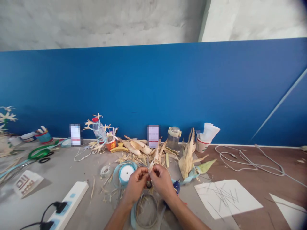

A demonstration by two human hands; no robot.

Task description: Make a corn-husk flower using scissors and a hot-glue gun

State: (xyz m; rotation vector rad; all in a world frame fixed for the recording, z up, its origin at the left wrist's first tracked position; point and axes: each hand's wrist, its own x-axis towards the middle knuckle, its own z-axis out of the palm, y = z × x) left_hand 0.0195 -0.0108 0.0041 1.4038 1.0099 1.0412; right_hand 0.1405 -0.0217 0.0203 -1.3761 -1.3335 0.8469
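Observation:
My left hand [137, 183] and my right hand [163, 181] meet low in the middle of the view, fingertips pinched together. Between them they hold a pale dried corn husk strip [152, 165], its tip pointing up and away from me. My fingers cover its lower end. A roll of light blue ribbon [126, 173] lies just left of my left hand. Below my wrists is a round coil [157, 208] on the table. A dark blue object [177, 186] shows beside my right wrist, partly hidden.
Beyond my hands are loose corn husks [136, 147] and a large husk [188, 158]. Left lie clear tape [105, 171], scissors [44, 158] and a power strip [75, 194]. Right are paper with thin wires [227, 198], a cup [202, 145] and a white cable [251, 164].

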